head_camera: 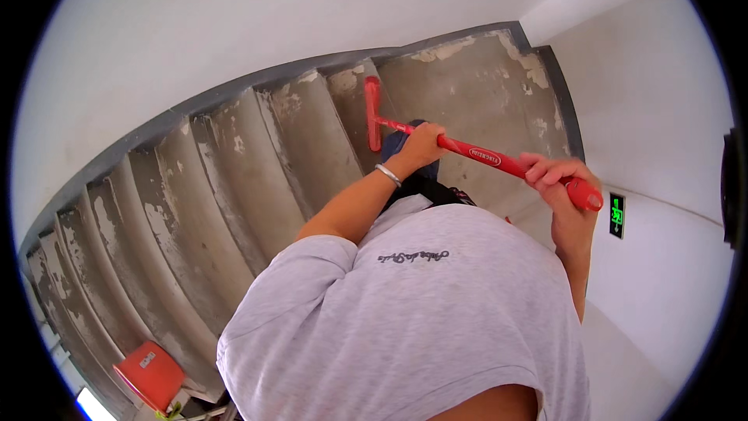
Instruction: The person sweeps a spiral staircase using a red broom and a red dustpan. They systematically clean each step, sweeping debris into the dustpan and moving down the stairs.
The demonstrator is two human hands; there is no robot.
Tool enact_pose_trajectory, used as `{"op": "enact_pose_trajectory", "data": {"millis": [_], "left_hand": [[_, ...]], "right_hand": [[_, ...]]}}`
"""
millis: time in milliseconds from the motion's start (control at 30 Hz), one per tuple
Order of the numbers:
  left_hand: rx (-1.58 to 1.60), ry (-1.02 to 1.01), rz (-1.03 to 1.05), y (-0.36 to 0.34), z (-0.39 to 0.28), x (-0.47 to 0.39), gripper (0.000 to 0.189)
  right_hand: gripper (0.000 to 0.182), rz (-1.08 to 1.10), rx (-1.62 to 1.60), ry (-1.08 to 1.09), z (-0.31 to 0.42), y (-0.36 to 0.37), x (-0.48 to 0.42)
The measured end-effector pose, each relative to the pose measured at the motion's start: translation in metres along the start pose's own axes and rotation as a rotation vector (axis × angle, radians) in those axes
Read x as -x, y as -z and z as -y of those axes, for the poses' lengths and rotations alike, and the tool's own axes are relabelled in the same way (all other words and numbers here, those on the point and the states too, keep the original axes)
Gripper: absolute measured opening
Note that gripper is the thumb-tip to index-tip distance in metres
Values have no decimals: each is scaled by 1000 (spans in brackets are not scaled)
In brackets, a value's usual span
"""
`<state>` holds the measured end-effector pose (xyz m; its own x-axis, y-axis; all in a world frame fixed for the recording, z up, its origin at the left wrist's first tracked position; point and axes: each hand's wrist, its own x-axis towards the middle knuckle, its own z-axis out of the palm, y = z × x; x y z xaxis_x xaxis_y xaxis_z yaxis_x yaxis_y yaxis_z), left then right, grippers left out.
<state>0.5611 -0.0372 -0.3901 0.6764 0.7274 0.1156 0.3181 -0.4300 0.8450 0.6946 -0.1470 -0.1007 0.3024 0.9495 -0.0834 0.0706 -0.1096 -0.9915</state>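
A red pole with a narrow red crosswise head runs across my front; it is a long-handled broom or mop, and the underside of the head is hidden. My left hand, below a silver bangle, is closed around the pole partway down. Near the pole's top end, my right hand grips it. The head lies over a concrete stair tread, close to the edge of the landing. Beside my left hand, a dark blue shoe is partly covered.
Several worn concrete steps run off to the left. A white wall with dark grey skirting borders them. A red bucket stands at lower left. A lit green exit sign hangs on the right wall.
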Motion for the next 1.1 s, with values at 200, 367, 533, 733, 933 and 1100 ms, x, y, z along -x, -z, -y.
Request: {"op": "enact_pose_trajectory", "data": {"millis": [200,367,533,733,933,1100], "left_hand": [[8,162,-170,13,5,-10,20],[28,286,-293,25,28,-38,23],[79,477,-418,43,46,-88,24],[126,618,-464,58,77,-117,21],[121,478,-447,66,86,-120,13],[122,528,-448,88,68,-124,15]], "right_hand": [[6,11,-29,-63,6,-1,-70],[6,269,11,-93,2,-4,-160],[7,455,96,-122,5,-32,-267],[3,373,145,-213,7,-76,-315],[3,288,161,-138,26,-82,-282],[4,376,107,-99,26,-73,-303]]}}
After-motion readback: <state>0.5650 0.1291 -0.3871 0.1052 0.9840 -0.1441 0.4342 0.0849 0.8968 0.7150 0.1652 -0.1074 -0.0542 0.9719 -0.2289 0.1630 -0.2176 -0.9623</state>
